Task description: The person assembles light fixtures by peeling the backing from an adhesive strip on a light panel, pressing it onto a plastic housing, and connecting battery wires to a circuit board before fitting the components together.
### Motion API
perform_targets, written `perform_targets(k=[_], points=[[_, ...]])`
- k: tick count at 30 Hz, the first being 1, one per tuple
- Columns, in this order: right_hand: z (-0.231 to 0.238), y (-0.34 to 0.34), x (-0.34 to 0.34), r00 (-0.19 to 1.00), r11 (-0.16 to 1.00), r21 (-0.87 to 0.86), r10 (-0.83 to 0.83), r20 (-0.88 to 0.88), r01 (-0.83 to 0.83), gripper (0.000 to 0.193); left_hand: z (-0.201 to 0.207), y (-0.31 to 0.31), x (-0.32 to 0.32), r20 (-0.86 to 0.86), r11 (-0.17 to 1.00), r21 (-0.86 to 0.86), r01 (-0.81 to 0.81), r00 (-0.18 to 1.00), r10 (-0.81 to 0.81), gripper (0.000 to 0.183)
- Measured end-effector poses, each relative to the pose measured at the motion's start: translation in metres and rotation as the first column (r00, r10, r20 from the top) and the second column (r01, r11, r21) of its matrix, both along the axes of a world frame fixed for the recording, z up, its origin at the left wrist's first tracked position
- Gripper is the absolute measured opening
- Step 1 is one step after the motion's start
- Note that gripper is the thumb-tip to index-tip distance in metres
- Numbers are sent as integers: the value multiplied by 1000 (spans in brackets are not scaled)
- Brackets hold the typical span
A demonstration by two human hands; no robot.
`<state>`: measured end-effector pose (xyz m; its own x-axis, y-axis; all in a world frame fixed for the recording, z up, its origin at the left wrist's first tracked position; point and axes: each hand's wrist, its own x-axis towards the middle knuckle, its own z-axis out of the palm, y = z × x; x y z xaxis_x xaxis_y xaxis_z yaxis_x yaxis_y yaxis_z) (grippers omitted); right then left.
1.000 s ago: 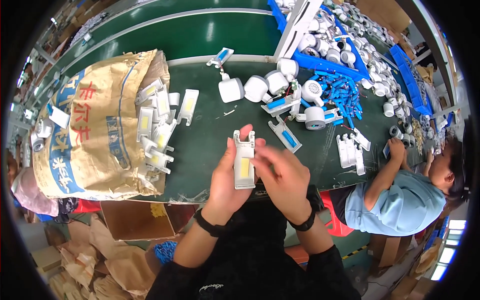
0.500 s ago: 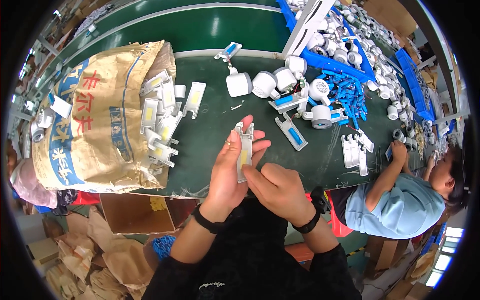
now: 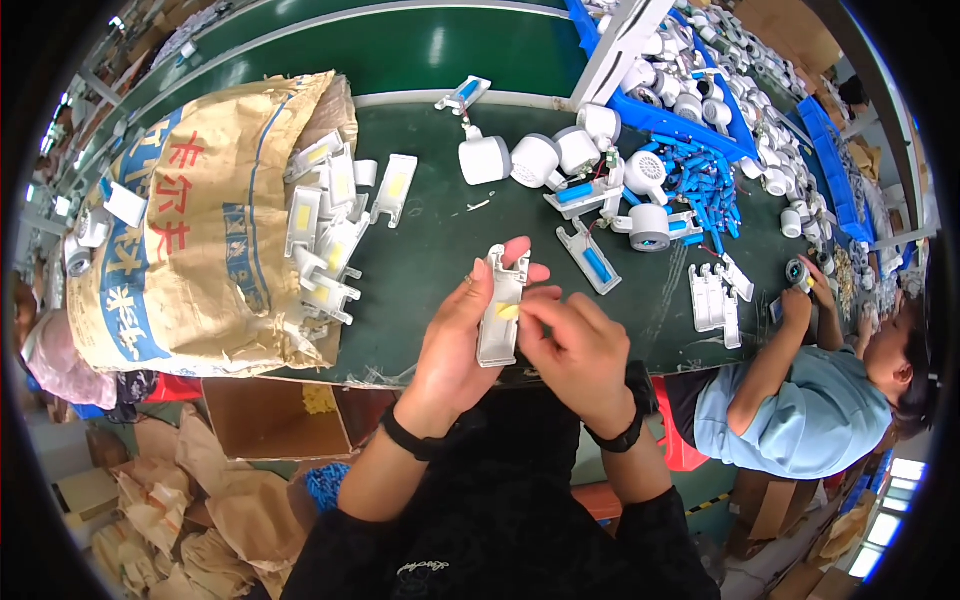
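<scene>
My left hand (image 3: 448,345) is wrapped around a long white plastic casing (image 3: 495,343), hollow side up. With thumb and forefinger my right hand (image 3: 582,350) pinches a small yellow strip (image 3: 507,311), which stands partly lifted from the casing's inside. Similar white casings (image 3: 397,190) with yellow strips flat inside lie to the left, several at the mouth of a brown paper sack (image 3: 190,270). Ahead on the green table sits a casing with a blue cylindrical battery (image 3: 596,264), near several round white heads (image 3: 484,160).
Loose blue batteries (image 3: 705,195) are heaped to the right, before a blue crate (image 3: 680,128) of white heads. Several empty casings (image 3: 708,300) lie nearer. A person in a light blue shirt (image 3: 800,410) works at the right. Below the table edge, a cardboard box (image 3: 250,425) holds yellow scraps.
The yellow strip lay flat in the casing earlier; now its end is pulled up and my right hand has moved slightly right and up with it.
</scene>
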<state>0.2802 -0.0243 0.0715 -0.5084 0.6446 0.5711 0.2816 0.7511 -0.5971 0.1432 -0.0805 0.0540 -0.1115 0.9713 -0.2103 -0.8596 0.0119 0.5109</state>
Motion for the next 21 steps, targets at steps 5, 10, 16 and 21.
perform_targets(k=[5, 10, 16, 21], points=[[5, 10, 47, 844, 864, -499, -320, -431, 73, 17, 4, 2, 17, -237, 993, -100, -56, 971, 31, 53], [-14, -16, 124, 588, 554, -699, -405, -700, -451, 10, -7, 64, 110, -399, 981, -3, 191, 900, -177, 45], [-15, -41, 163, 344, 439, -562, -483, -805, -701, 20, -68, 144, 203, -725, 976, -146, 159, 655, -215, 41], [-21, -46, 180, 292, 421, -526, -503, -814, -739, 25, -63, 152, 211, -784, 999, -20, -46, 620, 13, 38]])
